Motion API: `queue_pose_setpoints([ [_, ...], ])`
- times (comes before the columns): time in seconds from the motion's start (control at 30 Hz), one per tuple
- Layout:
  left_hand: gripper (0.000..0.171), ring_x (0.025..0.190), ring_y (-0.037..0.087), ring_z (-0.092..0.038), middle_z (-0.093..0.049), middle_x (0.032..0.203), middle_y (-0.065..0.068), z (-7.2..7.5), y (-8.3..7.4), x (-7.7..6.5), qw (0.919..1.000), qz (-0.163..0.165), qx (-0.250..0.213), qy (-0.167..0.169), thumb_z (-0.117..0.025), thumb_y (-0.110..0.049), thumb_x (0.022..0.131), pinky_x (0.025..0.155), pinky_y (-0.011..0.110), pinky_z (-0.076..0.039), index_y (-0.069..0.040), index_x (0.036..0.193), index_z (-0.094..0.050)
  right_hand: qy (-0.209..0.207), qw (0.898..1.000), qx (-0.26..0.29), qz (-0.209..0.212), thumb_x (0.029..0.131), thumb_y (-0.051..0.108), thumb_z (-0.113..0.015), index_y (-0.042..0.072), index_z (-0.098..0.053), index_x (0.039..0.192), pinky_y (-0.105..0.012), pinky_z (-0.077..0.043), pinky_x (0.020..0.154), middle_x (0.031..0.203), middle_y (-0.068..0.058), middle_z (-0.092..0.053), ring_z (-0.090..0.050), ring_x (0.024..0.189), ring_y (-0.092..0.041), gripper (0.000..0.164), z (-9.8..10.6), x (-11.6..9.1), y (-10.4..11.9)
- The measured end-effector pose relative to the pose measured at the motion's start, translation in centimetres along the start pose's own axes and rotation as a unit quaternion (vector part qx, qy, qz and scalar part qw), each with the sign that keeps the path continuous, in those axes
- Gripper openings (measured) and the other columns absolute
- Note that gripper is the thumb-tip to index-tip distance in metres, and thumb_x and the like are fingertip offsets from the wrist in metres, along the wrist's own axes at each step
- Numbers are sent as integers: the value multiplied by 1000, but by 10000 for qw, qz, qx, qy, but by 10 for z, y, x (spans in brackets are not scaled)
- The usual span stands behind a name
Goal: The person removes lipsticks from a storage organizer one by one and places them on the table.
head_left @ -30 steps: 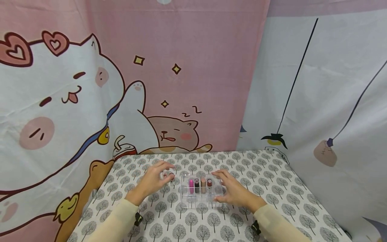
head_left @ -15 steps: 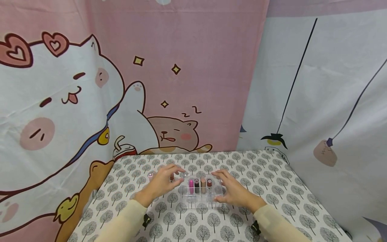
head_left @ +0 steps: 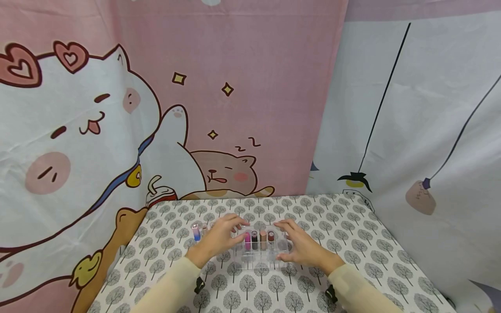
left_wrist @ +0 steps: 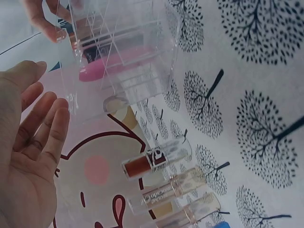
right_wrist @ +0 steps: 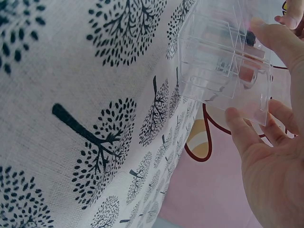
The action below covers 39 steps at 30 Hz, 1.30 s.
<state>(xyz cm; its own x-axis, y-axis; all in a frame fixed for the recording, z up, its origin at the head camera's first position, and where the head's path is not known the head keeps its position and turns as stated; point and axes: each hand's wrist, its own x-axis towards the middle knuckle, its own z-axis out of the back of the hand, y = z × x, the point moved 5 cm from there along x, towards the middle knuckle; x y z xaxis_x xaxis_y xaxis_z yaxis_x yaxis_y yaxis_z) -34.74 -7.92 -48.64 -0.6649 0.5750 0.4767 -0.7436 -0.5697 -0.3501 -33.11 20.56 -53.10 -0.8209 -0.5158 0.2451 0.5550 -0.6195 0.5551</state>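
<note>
A clear plastic lipstick organizer [head_left: 260, 263] stands on the patterned cloth, holding a pink tube [head_left: 248, 241], a dark tube [head_left: 255, 242], a beige tube [head_left: 263, 242] and a red-brown one [head_left: 271, 237]. My right hand [head_left: 305, 247] grips its right end, thumb and fingers spread over opposite edges. By the left end is my left hand [head_left: 221, 237], its fingers loosely extended; contact with the plastic cannot be made out. In the left wrist view, lip gloss tubes [left_wrist: 140, 166] stand in a row beside the organizer. My left hand partly hides this row in the head view.
At the row's far left stands a blue-and-pink tube [head_left: 196, 232]. Tree-print cloth [head_left: 274, 300] covers the table. A cartoon curtain [head_left: 270, 108] hangs behind the table, and a pale one [head_left: 391, 108] on the right.
My left hand has moved right, from over the standing tubes to the organizer's left end, uncovering the blue-and-pink tube. My right hand and the organizer have stayed in place.
</note>
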Motion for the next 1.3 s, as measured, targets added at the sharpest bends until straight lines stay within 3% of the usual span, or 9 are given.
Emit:
queue_pose_setpoints([
  [0.23, 31, 102, 29, -82, -83, 121, 13, -9, 0, 5, 9998, 53, -129, 162, -91, -10, 101, 91, 37, -76, -7, 131, -81, 36, 9999, 121, -47, 88, 30, -104, 13, -44, 176, -51, -68, 118, 174, -16, -47, -68, 145, -48, 108, 1, 1, -1],
  [0.43, 28, 101, 25, -83, -85, 118, 11, -15, -4, 8, 9999, -72, 27, 131, -92, -8, 100, 90, 31, -76, -5, 126, -82, 9, 9999, 140, -26, 87, 29, -105, 13, -45, 176, -52, -67, 119, 174, -17, -47, -66, 147, -48, 108, 1, 1, -2],
  [0.67, 26, 101, 22, -86, -88, 116, 9, -24, -7, 2, 9997, -129, 168, 96, -94, -7, 97, 90, 26, -75, -5, 121, -84, 77, 9998, 179, -77, 87, 29, -104, 13, -44, 176, -53, -68, 118, 174, -17, -48, -69, 144, -48, 108, -3, -1, -1],
  [0.93, 24, 102, 21, -88, -89, 116, 10, -25, -6, 2, 9995, 209, 43, 217, -93, -3, 97, 92, 21, -74, -3, 120, -86, 21, 10000, 5, -29, 87, 32, -104, 12, -45, 175, -49, -70, 116, 172, -16, -49, -70, 142, -46, 108, -2, 0, 1],
  [1.07, 22, 100, 19, -87, -89, 114, 10, -24, -7, 4, 9991, 271, 238, 241, -94, -2, 96, 89, 19, -73, -4, 117, -87, 9, 10000, 62, -36, 87, 31, -104, 12, -45, 176, -49, -70, 116, 172, -17, -49, -69, 142, -47, 108, 0, 1, 2],
  [1.3, 21, 98, 19, -88, -90, 113, 11, -24, -8, 7, 9981, 451, 199, 362, -93, 0, 96, 87, 21, -74, -4, 116, -88, -19, 9999, 100, -4, 88, 31, -104, 11, -44, 176, -49, -69, 117, 173, -17, -48, -68, 144, -47, 108, 0, -1, 4],
])
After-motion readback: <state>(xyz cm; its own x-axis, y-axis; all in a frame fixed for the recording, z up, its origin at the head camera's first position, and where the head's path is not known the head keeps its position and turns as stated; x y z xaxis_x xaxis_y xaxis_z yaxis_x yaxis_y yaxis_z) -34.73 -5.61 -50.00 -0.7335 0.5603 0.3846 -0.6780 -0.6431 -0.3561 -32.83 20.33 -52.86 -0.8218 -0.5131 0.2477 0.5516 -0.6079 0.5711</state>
